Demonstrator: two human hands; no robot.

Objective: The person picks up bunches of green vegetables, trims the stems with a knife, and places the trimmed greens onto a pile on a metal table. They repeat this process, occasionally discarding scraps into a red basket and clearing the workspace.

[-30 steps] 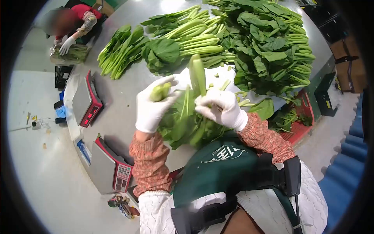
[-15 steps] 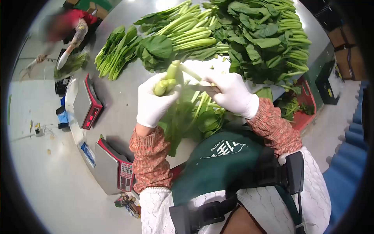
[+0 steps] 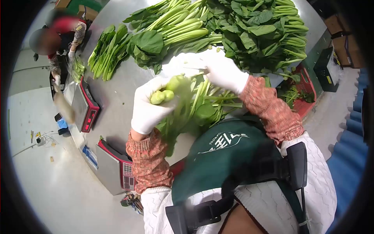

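My left hand (image 3: 149, 112), in a white glove, is closed around a few thick stalks of leafy greens (image 3: 162, 96). Their pale cut ends point up, and the blurred leaves hang below toward my apron. My right hand (image 3: 226, 72), also gloved, grips what looks like a small knife (image 3: 193, 68), its thin blade pointing left above the stalks. The knife's handle is hidden in my fingers. Loose greens (image 3: 204, 113) lie on the table beneath and between my hands.
Large piles of greens (image 3: 253, 31) and a smaller bunch (image 3: 109, 54) lie across the far table. Two red-edged scales (image 3: 90, 111) (image 3: 117, 165) stand at left. A red basket (image 3: 307, 103) with trimmings sits at right. Another person (image 3: 66, 27) works at upper left.
My left hand has lowered slightly with the stalks. My right hand has moved up and left with the knife, away from the stalk ends. At upper left, the other person has shifted position.
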